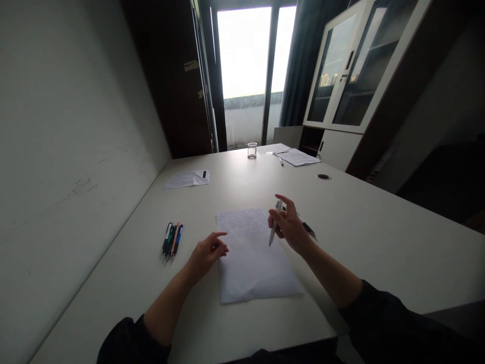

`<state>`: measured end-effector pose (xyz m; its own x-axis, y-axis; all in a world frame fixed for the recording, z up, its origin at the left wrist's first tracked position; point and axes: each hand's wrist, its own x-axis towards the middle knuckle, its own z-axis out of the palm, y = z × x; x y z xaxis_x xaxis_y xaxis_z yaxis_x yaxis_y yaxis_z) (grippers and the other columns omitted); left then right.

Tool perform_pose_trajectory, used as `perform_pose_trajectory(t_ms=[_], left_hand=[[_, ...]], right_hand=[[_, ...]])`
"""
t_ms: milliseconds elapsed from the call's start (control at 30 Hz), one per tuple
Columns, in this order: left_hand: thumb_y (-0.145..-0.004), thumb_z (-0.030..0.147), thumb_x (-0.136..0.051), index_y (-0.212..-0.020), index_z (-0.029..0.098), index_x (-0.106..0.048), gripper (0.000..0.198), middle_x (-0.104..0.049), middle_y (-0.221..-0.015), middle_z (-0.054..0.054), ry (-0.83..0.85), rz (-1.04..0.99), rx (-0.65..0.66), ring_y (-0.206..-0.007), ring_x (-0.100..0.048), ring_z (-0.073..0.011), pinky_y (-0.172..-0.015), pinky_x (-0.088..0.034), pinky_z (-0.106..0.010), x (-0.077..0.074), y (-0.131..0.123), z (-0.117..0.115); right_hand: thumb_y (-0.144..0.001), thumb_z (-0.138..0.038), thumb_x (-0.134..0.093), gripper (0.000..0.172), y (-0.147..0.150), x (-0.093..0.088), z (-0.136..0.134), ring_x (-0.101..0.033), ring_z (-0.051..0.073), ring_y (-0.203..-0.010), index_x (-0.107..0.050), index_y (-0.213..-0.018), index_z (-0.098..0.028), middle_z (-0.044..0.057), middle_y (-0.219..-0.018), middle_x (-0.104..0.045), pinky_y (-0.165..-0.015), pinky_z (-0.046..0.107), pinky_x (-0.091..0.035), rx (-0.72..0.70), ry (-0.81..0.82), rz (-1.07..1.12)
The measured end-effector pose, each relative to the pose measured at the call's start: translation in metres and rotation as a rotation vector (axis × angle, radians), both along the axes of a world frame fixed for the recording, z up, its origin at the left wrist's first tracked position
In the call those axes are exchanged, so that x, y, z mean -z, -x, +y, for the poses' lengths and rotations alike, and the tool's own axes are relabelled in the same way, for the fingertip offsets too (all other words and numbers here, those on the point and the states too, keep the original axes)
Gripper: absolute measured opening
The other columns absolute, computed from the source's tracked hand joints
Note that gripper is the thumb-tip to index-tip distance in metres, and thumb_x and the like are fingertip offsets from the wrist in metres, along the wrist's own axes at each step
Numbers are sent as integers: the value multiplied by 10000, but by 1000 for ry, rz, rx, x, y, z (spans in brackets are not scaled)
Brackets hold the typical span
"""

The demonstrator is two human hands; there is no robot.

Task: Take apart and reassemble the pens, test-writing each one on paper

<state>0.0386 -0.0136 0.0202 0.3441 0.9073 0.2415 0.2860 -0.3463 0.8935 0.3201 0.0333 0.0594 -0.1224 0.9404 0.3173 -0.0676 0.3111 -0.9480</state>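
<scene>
My right hand (286,222) grips a white pen (274,225), its tip pointing down over the right part of a sheet of paper (253,273). The upper part of that sheet carries lines of handwriting; the lower part is blank. At the paper's left edge is my left hand (209,253), holding nothing, with the index finger stretched out and the other fingers loosely bent. Partly hidden behind my right hand and wrist, dark pens (309,229) lie on the table. A row of several pens (172,240) in different colours lies left of my left hand.
On the white table (129,283) stand or lie a clear glass (252,150), a plastic-looking sleeve with paper (188,179), a stack of papers (299,157) and a single pen (281,162). A round cable hole (324,177) is at the right. A wall borders the left side.
</scene>
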Motion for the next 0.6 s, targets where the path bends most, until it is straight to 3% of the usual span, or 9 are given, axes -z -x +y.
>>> perform_pose_trajectory(t_ms=[100,200,300,433,600], left_hand=[[-929,261,-541,-1129,192,-616,224,-689,-843,-38,-71,88,-6,-774,-670,-158,-723,-555,-299,0,0,0],[-929,223,-539,-1061,202,-655,177,-693,-912,-54,-208,213,-19,-833,-652,-170,-762,-546,-318,0,2,1],[-913,199,-567,-1022,224,-672,153,-687,-961,-56,-370,357,-24,-936,-610,-203,-845,-521,-371,0,3,3],[-909,217,-588,-1058,252,-656,168,-662,-1074,-52,-460,487,-8,-1078,-555,-226,-935,-490,-416,0,4,3],[-894,392,-611,-1275,297,-539,399,-505,-1376,-69,-447,668,-10,-1357,-354,-281,-1082,-378,-521,0,8,0]], right_hand=[[-864,-432,-631,505,-1,3,4,-383,71,-365,-367,-1267,-280,-86,-617,-594,-333,175,-291,37,12,42],[-802,-406,-711,316,-2,9,9,-396,59,-395,-498,-940,-218,-56,-626,-583,-359,184,-279,63,52,77],[-773,-353,-744,316,-2,14,13,-363,45,-414,-474,-740,-193,-59,-592,-514,-385,187,-252,18,85,117],[-759,-305,-731,309,1,18,15,-364,53,-427,-449,-692,-197,-76,-569,-445,-403,194,-280,-16,134,181],[-816,-345,-613,165,-1,27,22,-602,156,-612,-588,-849,-186,-24,-607,-558,-624,297,-495,-66,204,121]])
